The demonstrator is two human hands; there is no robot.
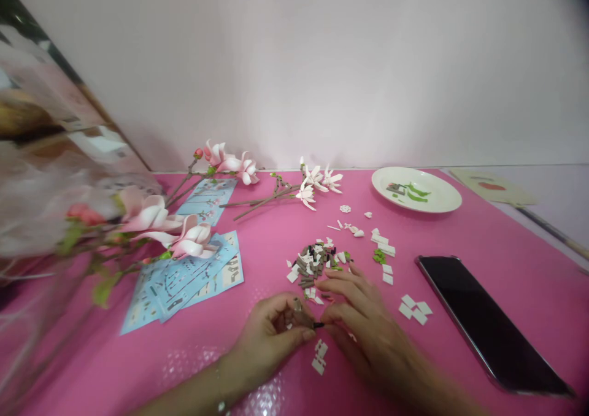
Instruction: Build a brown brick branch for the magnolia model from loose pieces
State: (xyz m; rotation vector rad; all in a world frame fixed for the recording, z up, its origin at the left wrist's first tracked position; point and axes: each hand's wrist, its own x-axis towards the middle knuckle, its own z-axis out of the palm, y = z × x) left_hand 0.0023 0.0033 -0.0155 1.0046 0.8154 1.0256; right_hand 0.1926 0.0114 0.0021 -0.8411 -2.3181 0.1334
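Note:
My left hand [264, 342] is curled around a small brown brick stem [299, 319] with a black pin at its tip. My right hand [363, 324] lies just to the right, its fingertips reaching the pin end. Whether those fingers grip the stem is hidden. Above both hands is a heap of loose brown, black and white bricks [313, 265], almost touching my right fingers. Several white plates [319, 356] lie just below the stem, near my left fingertips.
Brick magnolia branches [151, 223] and printed blue instruction sheets [181, 287] lie on the pink mat [211, 354] at left. A white dish [416, 189] holding green pieces stands far right, with a black phone [492, 324] and white plates [414, 310] nearer. A wall rises behind.

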